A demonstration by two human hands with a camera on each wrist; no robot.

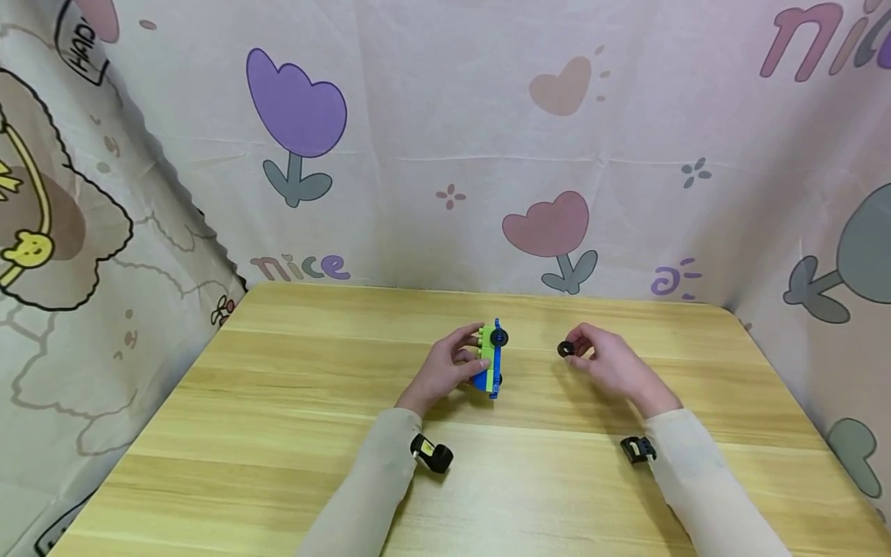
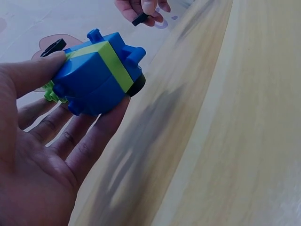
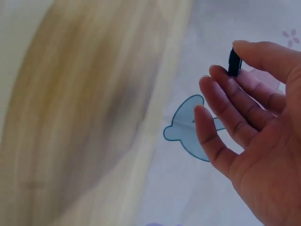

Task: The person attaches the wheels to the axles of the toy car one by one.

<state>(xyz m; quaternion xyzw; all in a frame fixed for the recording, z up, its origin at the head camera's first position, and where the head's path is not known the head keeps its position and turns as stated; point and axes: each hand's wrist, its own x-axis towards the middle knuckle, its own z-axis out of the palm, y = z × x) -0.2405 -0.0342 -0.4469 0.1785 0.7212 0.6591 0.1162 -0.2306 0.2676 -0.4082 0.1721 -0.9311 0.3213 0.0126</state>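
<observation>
My left hand (image 1: pixel 445 369) grips a blue and lime-green toy car (image 1: pixel 490 363) built of bricks, holding it above the table on its side. In the left wrist view the thumb presses one side of the toy car (image 2: pixel 94 70) and the fingers support it from beneath. Black wheels show on it, one of them the wheel (image 1: pixel 499 337) facing up in the head view. To the right, my right hand (image 1: pixel 612 363) pinches a small black wheel (image 1: pixel 566 349) between thumb and fingertips, apart from the car. The right wrist view shows this wheel (image 3: pixel 234 62) edge-on.
Both hands are over a light wooden table (image 1: pixel 278 433). A printed cloth (image 1: pixel 418 116) with tulips and hearts hangs behind it and at the sides. Small black cameras (image 1: pixel 433 455) are worn at both wrists.
</observation>
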